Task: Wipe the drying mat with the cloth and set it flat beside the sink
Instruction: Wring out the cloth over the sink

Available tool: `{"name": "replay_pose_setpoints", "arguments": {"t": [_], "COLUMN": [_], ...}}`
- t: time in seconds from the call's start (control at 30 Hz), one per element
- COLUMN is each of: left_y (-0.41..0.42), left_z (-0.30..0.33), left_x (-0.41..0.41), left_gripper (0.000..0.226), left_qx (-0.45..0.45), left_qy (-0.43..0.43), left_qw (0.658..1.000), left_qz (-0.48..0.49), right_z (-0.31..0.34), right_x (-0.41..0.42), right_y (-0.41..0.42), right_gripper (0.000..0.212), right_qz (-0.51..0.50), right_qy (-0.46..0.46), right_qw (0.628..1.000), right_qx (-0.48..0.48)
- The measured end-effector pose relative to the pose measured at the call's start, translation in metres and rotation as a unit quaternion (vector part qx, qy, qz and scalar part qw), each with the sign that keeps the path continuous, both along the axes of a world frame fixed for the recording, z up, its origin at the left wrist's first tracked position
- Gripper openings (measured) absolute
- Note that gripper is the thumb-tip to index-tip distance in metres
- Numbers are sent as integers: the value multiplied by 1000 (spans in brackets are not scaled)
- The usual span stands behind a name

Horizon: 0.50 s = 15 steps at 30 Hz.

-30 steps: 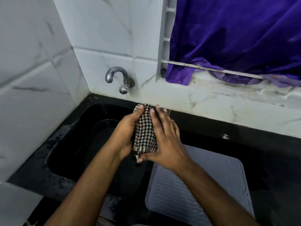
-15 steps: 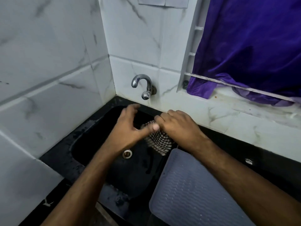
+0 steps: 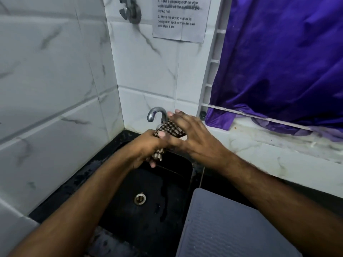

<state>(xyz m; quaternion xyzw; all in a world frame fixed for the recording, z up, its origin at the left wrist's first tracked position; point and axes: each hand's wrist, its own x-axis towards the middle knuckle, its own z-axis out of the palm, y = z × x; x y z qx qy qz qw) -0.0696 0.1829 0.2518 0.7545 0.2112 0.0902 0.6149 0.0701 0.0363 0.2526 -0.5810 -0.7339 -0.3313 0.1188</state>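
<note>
A checked brown-and-white cloth (image 3: pixel 169 127) is bunched between both hands above the back of the black sink (image 3: pixel 148 210), just under the tap (image 3: pixel 156 113). My left hand (image 3: pixel 146 147) grips its lower part, fingers curled round it. My right hand (image 3: pixel 187 134) lies over the top of the cloth with fingers stretched out, thumb against it. The grey ribbed drying mat (image 3: pixel 228 229) lies flat on the black counter to the right of the sink, partly under my right forearm.
White marble tiles close in the left and back. A printed instruction sheet (image 3: pixel 181 18) hangs on the back wall. A purple curtain (image 3: pixel 278 62) covers the window at right, above a white ledge (image 3: pixel 269 151). The sink drain (image 3: pixel 140 198) shows below.
Both hands have lifted the cloth from over the sink toward the tap. My right hand's fingers have straightened over it while my left hand has closed on its lower part. The view tilted up.
</note>
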Motion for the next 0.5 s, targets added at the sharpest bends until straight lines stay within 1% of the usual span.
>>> {"name": "replay_pose_setpoints", "arguments": {"t": [0.07,0.13,0.23,0.27,0.33,0.37,0.43,0.47,0.5], "left_y": [-2,-10,-9,-8,2,10,24,31,36], "left_z": [5,9,9,9,10,10,13,16,18], "left_x": [-3,-4,1,3,10,15,25,31,37], "left_gripper": [13,5,22,24,28,33,29,26,30], "left_qx": [-37,-45,-62,-45,42,81,149,220,329], "left_qy": [8,45,137,171,224,238,236,226,215], "left_qw": [995,986,963,957,955,953,949,940,914], "left_qz": [-88,-157,-225,-228,-192,-169,-146,-128,-97], "right_z": [-5,-1,8,6,0,-4,-6,-5,-4], "right_x": [-1,1,8,11,14,13,10,9,8], "right_y": [3,10,15,16,19,23,35,44,53], "right_gripper": [48,50,59,63,75,83,95,99,102], "right_qz": [17,35,39,27,-24,-64,-150,-186,-222], "right_qy": [2,0,-50,-62,-70,-54,5,32,58], "right_qw": [1000,999,997,996,994,991,982,975,967], "right_qx": [12,3,-37,-54,-84,-102,-119,-113,-112]}}
